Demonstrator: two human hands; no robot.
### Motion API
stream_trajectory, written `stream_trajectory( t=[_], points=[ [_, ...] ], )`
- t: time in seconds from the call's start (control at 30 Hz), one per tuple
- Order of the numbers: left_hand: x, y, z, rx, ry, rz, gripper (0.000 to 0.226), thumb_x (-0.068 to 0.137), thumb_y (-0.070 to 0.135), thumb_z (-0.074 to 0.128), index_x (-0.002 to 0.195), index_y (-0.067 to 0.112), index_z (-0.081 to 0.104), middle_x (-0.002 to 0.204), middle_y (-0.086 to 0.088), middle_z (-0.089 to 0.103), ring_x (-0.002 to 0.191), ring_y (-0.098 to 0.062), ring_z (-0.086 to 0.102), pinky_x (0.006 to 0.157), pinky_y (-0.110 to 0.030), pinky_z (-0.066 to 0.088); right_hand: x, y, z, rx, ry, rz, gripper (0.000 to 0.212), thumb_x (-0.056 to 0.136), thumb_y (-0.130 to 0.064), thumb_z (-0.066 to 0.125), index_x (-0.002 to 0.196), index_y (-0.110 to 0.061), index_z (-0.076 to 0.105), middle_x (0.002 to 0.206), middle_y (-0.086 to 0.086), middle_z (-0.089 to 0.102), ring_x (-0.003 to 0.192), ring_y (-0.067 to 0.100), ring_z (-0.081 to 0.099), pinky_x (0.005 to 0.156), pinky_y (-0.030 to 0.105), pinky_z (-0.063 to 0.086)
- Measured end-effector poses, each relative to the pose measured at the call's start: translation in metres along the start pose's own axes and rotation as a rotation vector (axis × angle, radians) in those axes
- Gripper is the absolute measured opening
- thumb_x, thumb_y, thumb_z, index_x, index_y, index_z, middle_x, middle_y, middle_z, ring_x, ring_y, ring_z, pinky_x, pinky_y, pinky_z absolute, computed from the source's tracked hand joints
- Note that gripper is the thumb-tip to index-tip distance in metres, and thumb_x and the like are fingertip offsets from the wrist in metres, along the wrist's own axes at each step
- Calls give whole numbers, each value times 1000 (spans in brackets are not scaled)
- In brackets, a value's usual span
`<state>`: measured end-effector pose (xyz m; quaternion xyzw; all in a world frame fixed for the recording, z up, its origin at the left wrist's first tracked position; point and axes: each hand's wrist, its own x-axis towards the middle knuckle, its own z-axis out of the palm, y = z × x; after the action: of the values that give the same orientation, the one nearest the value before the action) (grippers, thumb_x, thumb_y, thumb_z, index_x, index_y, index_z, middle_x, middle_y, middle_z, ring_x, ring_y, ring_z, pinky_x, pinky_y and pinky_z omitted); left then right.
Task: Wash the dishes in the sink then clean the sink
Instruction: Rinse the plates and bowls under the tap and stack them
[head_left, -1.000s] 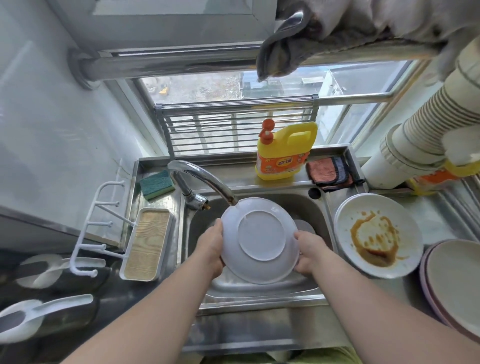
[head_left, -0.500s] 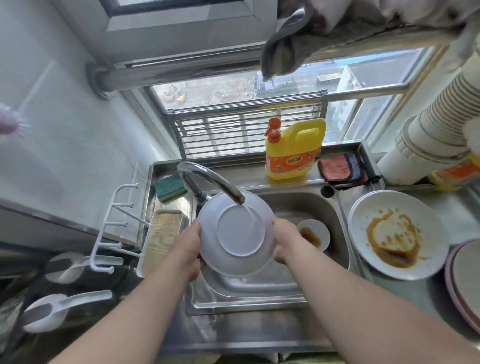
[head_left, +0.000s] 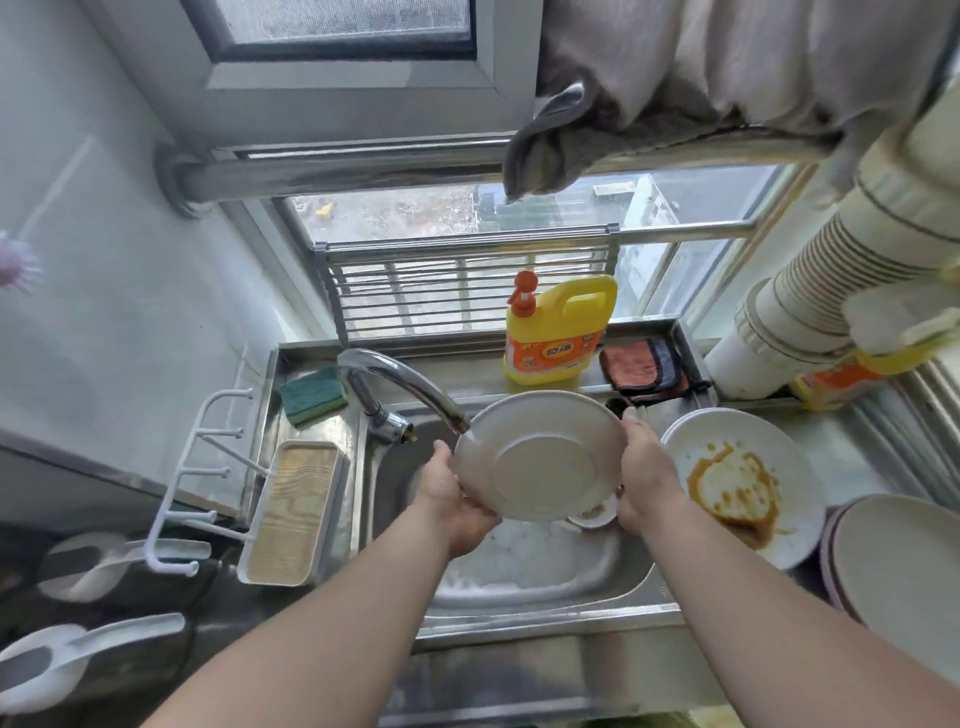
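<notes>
A round white plate with a raised foot ring (head_left: 540, 457) is held over the stainless steel sink basin (head_left: 545, 577), tilted with its underside facing the camera and its upper left rim just under the spout of the curved chrome tap (head_left: 400, 384). The left hand (head_left: 449, 499) grips the plate's lower left rim, fingers curled behind it and thumb on the near face. The right hand (head_left: 641, 480) clasps the right rim in the same way, a fingertip showing above the edge.

The plate looks rigid and fairly light, ceramic or melamine; which one I cannot tell from this view. Wet and possibly soapy, it will be slippery, and if ceramic it would chip against the tap spout or the steel basin. The sound hold is the one in use: opposite rims, thumbs on one face and fingers on the other, with the rim lip giving purchase. The foot ring offers a second ridge for fingertips.

Below the plate, in the basin, a small white dish with brown residue (head_left: 595, 514) is partly hidden. To the right of the basin lies a white plate smeared with brown sauce (head_left: 743, 483). Behind the basin stand a yellow detergent bottle with an orange pump (head_left: 556, 332) and, to the left of the tap, a green and yellow sponge (head_left: 313, 395).
</notes>
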<state>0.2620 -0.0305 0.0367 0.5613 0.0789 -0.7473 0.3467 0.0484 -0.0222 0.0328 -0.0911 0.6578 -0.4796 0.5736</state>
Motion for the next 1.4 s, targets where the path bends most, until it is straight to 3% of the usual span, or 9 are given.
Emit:
stream_trajectory(
  t=[0.13,0.3,0.43,0.53,0.67,0.83,1.03,1.27,1.4],
  points=[
    [14,-2,11,127,-18,20,30,92,10,42,76,9,66,67,-9,60,62,-26,60,72,-37,56,-13,7,-20,54,11,30,48,106,-55,43,113,-18,73,102,9,78,88,24,77,67,34,60],
    [45,-5,-1,162,-47,8,35,86,-14,27,100,4,53,89,-13,53,80,-29,57,78,-35,53,-23,34,-37,93,0,41,39,93,-30,61,129,-17,59,136,22,65,121,42,66,105,55,50],
    [44,-7,-12,210,-143,-2,66,80,-23,25,125,9,62,125,-21,63,112,-44,62,89,-49,54,-30,47,-43,124,51,120,34,105,-10,46,138,-19,49,129,22,66,113,48,67,86,66,57],
    [48,-4,-25,267,-141,33,69,82,-27,32,130,12,65,126,-20,67,111,-44,65,89,-52,57,-35,49,-44,58,26,226,27,110,-12,41,130,-15,60,114,17,76,105,41,71,75,56,62],
    [62,-5,-27,284,-58,147,30,96,-8,67,123,4,72,111,-20,78,93,-37,75,76,-46,63,-36,46,-47,-51,23,174,26,112,-14,42,127,-20,62,114,14,77,104,41,73,79,62,61],
    [65,-14,-10,300,70,263,21,91,-2,78,111,1,72,100,-17,78,82,-29,74,78,-39,64,-41,27,-58,-84,117,83,26,113,-18,41,119,-32,62,115,9,74,107,41,70,88,74,53],
    [62,-26,4,383,70,253,32,90,28,84,79,12,60,86,-18,72,76,-26,62,81,-43,59,-39,7,-64,-158,244,-25,35,111,-46,40,131,-24,58,114,11,73,102,37,72,89,58,60],
    [43,-13,6,272,-306,-108,82,104,74,20,137,15,66,132,-19,71,125,-41,66,108,-55,51,-32,12,-42,-163,247,-49,45,109,-54,38,133,-21,57,119,8,73,108,32,70,99,53,56],
    [28,7,-7,301,-348,-6,62,107,55,35,140,12,65,137,-20,68,127,-42,64,112,-61,47,-23,29,-22,-133,226,11,42,107,-58,40,133,-30,57,122,6,72,112,33,70,103,57,54]
  ],
)
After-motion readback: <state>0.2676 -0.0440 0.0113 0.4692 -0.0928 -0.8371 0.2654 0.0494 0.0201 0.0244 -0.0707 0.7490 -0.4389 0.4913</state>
